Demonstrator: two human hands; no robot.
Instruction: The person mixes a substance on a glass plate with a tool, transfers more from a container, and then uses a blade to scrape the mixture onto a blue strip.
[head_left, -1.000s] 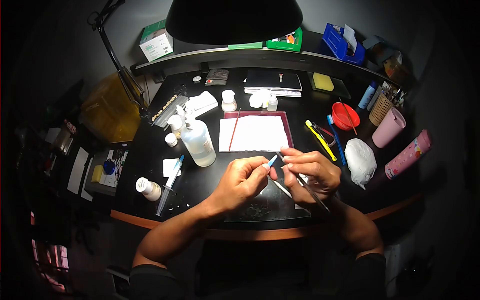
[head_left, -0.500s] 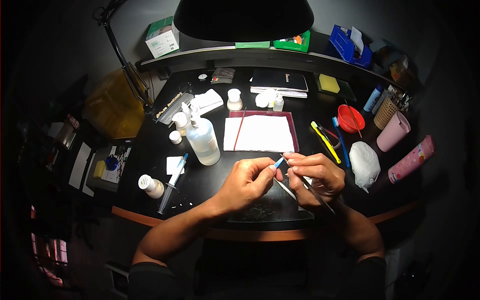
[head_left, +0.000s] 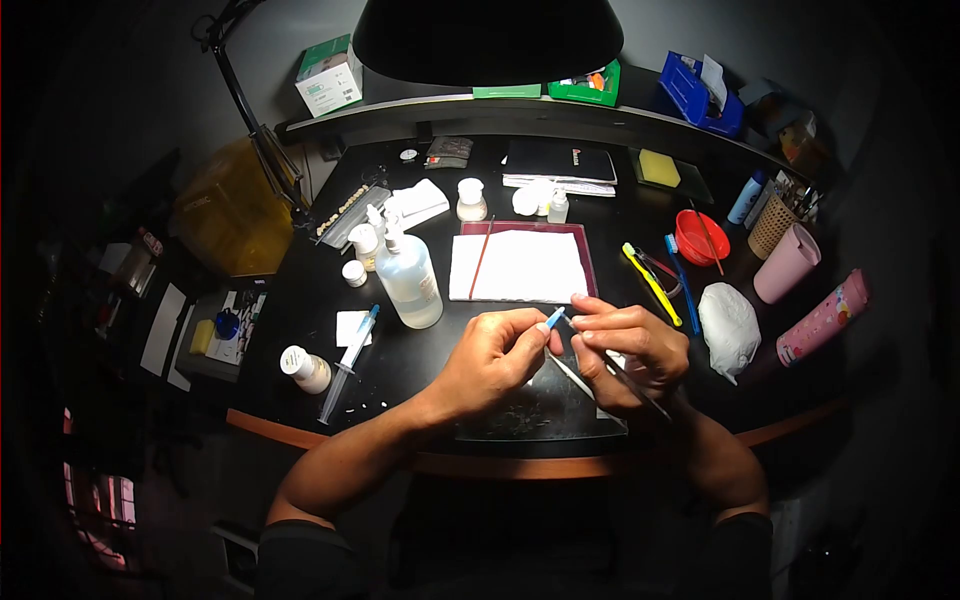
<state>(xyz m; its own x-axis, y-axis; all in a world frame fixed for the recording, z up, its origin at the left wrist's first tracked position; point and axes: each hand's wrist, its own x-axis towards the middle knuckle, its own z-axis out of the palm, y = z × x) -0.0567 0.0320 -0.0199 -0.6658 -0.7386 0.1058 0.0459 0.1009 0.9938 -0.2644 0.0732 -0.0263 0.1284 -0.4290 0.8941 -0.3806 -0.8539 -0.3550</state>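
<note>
My left hand [head_left: 498, 358] pinches a small blue, pointed piece [head_left: 555, 317] between thumb and forefinger, its tip angled up. Close on its right, my right hand [head_left: 640, 345] grips a slim instrument [head_left: 645, 394] like a pen, its thin end right at the blue piece. The instrument's dark shaft runs back under the palm. Between and below the hands shows a slender white stick [head_left: 570, 374]. Just beyond them lies white paper [head_left: 520, 265] on a dark red tray [head_left: 588, 262], with a thin red-brown stick [head_left: 482, 258] across the paper.
To the left stand a large pump bottle [head_left: 410, 285], a syringe [head_left: 350, 365] and a white-capped jar [head_left: 305, 369]. On the right are a yellow toothbrush [head_left: 650, 288], a red bowl [head_left: 702, 237] and a white bag [head_left: 729, 333]. A black lamp head [head_left: 490, 40] hangs overhead.
My right forefinger has lifted and straightened a little, and the instrument's end has shifted slightly beside the blue piece. My left hand keeps its pinch.
</note>
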